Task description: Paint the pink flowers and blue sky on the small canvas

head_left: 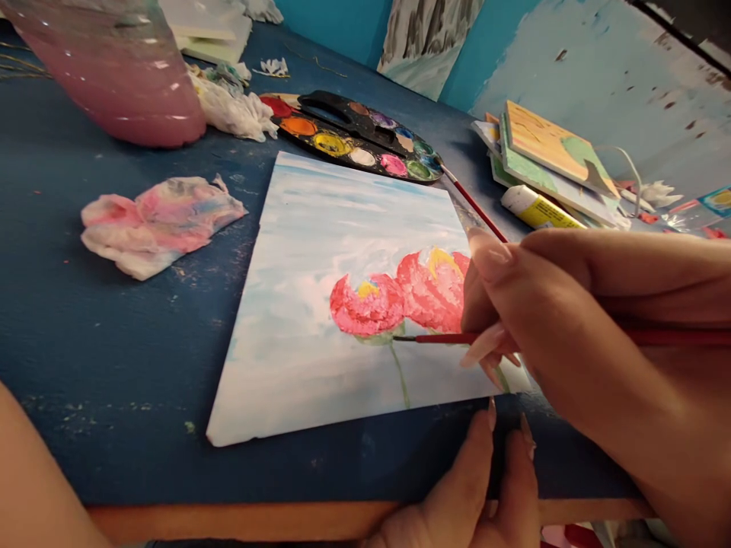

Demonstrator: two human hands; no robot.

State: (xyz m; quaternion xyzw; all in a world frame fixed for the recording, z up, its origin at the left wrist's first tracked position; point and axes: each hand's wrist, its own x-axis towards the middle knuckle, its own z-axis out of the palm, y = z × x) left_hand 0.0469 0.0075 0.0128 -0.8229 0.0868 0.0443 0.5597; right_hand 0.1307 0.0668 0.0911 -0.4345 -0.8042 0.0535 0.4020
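Your canvas (274,342) lies on the blue table (114,365), its lower left corner near the wooden front edge (256,523), a strip of blue between them. To the left, a stretch of tabletop separates it from a crumpled, pink-stained tissue (163,221), so the room for sideways movement is on that side. Beyond the top edge, just beside it, sits the black paint palette (354,131); a second brush (475,202) with a red handle slants down from the palette's right end. The lower right of the canvas is partly hidden by your right hand (571,327), whose fingers are closed on a thin red paintbrush (445,339). Its dark tip is at the green base of the left of two pink-red flowers (368,312). Your left hand (457,487) is just below the bottom edge, two fingers slightly apart; you cannot tell whether it touches or grips anything.

The tabletop is flecked with dried paint. At the far left stands a clear container of pinkish liquid (137,99), beside a wad of white tissue (231,106). To the right lie stacked painted boards (560,152) and a yellow-and-white tube (537,208), before a paint-marked blue wall (331,30)
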